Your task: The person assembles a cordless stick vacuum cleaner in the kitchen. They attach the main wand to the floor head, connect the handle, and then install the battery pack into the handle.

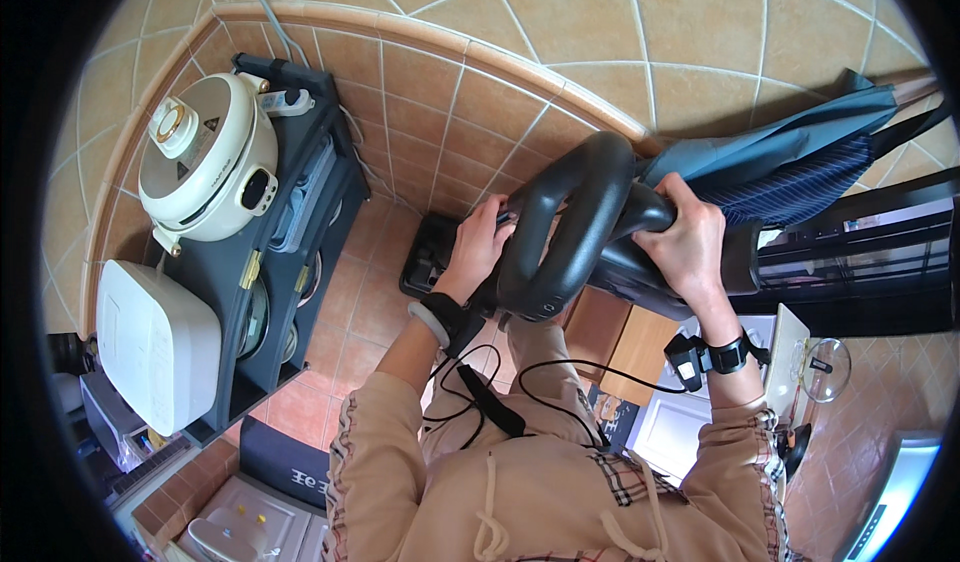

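A bulky black appliance with a thick looped handle (570,224), which looks like an upright floor cleaner, stands tilted in front of my chest. My right hand (688,237) is wrapped round a black bar at the right of the loop. To the left of the loop, my left hand (482,247) is closed on the appliance's side, its fingertips partly hidden behind black parts. Below my left hand, a black tray-like base (428,254) rests on the tiled floor; whether it joins the appliance is hidden. Black straps and a cable (560,364) hang about my wrists and waist.
On the left a dark grey shelf cart (315,132) carries a cream cooker (200,162), a power strip (288,101) and a white appliance (160,347). Blue aprons (790,152) hang at the right, near a glass lid (827,370). A tiled wall (480,112) rises ahead.
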### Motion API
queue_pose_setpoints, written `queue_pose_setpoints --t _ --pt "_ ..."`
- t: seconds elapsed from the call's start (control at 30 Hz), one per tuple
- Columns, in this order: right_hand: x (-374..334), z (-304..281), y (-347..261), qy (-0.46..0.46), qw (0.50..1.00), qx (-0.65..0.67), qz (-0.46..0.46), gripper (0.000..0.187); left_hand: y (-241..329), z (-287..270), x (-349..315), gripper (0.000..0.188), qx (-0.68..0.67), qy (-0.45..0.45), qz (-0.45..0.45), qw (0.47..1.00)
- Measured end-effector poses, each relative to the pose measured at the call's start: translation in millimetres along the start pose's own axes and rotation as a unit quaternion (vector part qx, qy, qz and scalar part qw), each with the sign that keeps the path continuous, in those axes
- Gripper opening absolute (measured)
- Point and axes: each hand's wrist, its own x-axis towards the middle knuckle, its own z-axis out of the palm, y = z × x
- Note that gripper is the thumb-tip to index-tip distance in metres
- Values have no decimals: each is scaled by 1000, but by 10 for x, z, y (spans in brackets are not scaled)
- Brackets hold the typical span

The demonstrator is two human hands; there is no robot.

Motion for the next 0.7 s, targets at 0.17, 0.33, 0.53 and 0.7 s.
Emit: queue_pose_setpoints --t 0.17,0.33,0.53,0.7 --pt "-85 104 94 1 1000 -6 19 34 -55 19 42 34 -52 -35 -75 995" --pt "-103 88 257 -7 999 -6 40 34 -76 84 89 33 -43 -59 -80 994" --pt "-256 40 548 11 999 -40 -4 36 9 52 33 32 -43 -70 -104 991" --pt "-322 -107 499 4 997 -80 -14 54 633 -156 96 34 -13 -88 -84 993"
